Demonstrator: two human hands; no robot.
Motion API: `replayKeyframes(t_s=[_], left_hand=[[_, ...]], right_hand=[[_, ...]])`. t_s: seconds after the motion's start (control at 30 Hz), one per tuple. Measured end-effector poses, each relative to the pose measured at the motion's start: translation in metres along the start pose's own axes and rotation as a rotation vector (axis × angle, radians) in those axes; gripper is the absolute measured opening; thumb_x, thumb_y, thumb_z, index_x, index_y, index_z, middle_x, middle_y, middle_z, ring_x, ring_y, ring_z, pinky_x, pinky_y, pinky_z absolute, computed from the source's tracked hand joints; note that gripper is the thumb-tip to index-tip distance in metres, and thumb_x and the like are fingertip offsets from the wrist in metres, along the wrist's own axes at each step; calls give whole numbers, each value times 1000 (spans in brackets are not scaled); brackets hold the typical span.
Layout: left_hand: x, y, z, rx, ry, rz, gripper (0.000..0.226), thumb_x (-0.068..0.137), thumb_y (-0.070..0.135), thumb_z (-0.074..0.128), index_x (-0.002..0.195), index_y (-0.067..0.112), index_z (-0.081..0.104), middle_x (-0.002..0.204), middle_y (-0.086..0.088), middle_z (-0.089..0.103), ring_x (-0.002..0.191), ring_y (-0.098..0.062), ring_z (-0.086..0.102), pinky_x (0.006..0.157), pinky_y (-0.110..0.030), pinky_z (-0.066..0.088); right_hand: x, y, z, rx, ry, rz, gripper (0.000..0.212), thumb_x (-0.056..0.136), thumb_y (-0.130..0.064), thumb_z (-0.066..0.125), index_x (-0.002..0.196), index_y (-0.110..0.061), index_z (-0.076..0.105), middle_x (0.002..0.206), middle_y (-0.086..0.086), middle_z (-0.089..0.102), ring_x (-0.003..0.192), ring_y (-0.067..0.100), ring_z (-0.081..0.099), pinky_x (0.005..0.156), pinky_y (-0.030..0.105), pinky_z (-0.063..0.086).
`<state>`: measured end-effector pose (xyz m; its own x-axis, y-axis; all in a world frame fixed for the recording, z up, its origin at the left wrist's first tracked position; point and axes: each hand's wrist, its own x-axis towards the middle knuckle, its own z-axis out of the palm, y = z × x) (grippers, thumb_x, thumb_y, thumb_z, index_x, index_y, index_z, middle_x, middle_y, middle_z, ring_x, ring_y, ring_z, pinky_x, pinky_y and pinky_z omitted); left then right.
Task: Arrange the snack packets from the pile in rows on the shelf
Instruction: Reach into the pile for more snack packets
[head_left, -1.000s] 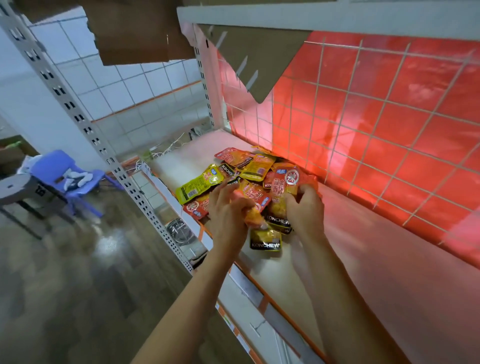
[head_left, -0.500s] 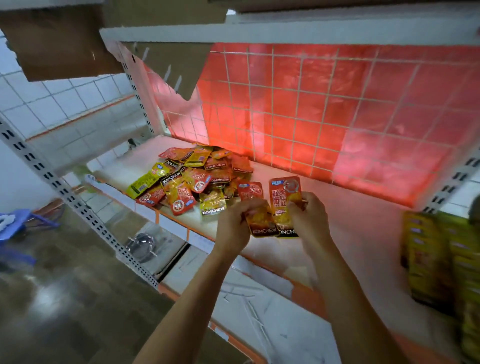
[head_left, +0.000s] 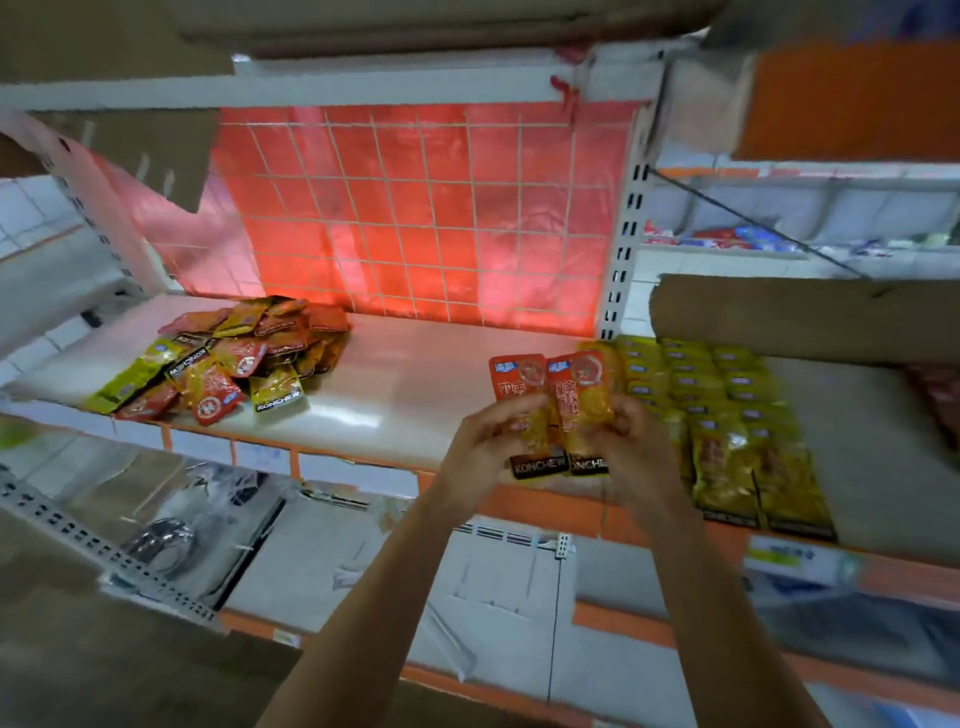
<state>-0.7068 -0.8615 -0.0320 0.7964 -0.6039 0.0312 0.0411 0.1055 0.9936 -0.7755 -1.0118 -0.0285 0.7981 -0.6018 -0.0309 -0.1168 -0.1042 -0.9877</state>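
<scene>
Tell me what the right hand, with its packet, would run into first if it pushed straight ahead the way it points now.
Probably the rows of yellow packets just beyond the right hand; its red packet seems to overlap their left edge already, though depth is unclear. Behind them stands the white upright.

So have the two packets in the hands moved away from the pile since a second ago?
Yes. The held packets have moved right along the shelf, away from the pile, toward the yellow rows.
</scene>
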Motion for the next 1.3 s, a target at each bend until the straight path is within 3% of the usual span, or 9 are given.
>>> replayKeyframes(t_s=[0.17, 0.3, 0.43, 0.53, 0.63, 0.73, 0.83, 1.0, 1.3], left_hand=[[12, -3, 58, 282, -27, 116, 45, 89, -5, 55, 116, 29, 64, 118, 14, 64, 102, 0, 63, 84, -15, 49], [29, -18, 114, 268, -81, 134, 73, 79, 13, 67, 138, 46, 40, 142, 5, 50, 123, -21, 56, 99, -44, 49], [45, -24, 183, 167, -89, 49, 97, 79, 6, 76, 148, 38, 17, 119, 15, 63, 106, -6, 64, 94, -33, 52], [62, -31, 232, 234, -56, -30, 75, 75, 20, 81, 137, 28, 39, 112, 6, 68, 102, -12, 67, 90, -40, 54], [75, -37, 278, 345, -58, -37, 30, 80, 21, 76, 106, 25, 63, 96, 11, 70, 89, -6, 67, 77, -23, 53], [86, -46, 318, 333, -55, -7, 16, 83, 15, 72, 86, 28, 64, 82, 15, 67, 74, -2, 63, 64, -14, 48], [99, -57, 349, 345, -47, -64, 1, 90, 26, 65, 90, 26, 66, 86, 7, 69, 81, -10, 66, 72, -25, 51], [118, -78, 389, 338, 4, -151, 14, 86, 36, 66, 78, 26, 69, 80, 2, 72, 75, -16, 67, 74, -38, 54], [138, -89, 436, 566, -28, -162, 23, 81, 36, 74, 95, 22, 64, 94, 7, 68, 88, -11, 65, 79, -30, 54]], right_hand=[[-6, 11, -64, 0, 176, -18, 31, 81, -4, 64, 108, -18, 62, 85, 1, 69, 72, 15, 61, 73, 39, 52], [-5, 23, -120, 55, 262, -4, 20, 81, -2, 60, 82, -21, 63, 79, 8, 66, 71, 21, 56, 67, 38, 47], [-1, 22, -181, 46, 306, -19, 26, 82, 1, 60, 77, -24, 60, 76, 2, 66, 71, 19, 58, 68, 35, 49], [12, 29, -226, 70, 339, -18, 17, 70, -15, 69, 84, -20, 64, 81, 6, 69, 76, 24, 64, 75, 44, 53], [27, 42, -268, 118, 365, -18, 27, 63, -22, 68, 88, -14, 66, 82, 10, 68, 76, 24, 60, 72, 47, 50], [37, 51, -305, 99, 363, -22, 22, 75, 6, 62, 78, -16, 62, 75, 7, 61, 72, 22, 54, 67, 40, 44], [49, 63, -339, 53, 356, 20, 14, 72, -14, 64, 85, -19, 65, 78, 2, 67, 75, 26, 61, 69, 44, 50], [62, 76, -386, -71, 437, 24, 5, 80, -9, 57, 80, -4, 59, 70, 22, 57, 62, 21, 47, 55, 40, 38], [65, 93, -444, -178, 531, 60, 5, 87, -15, 59, 92, -15, 61, 72, 2, 58, 59, 15, 49, 54, 28, 39]])
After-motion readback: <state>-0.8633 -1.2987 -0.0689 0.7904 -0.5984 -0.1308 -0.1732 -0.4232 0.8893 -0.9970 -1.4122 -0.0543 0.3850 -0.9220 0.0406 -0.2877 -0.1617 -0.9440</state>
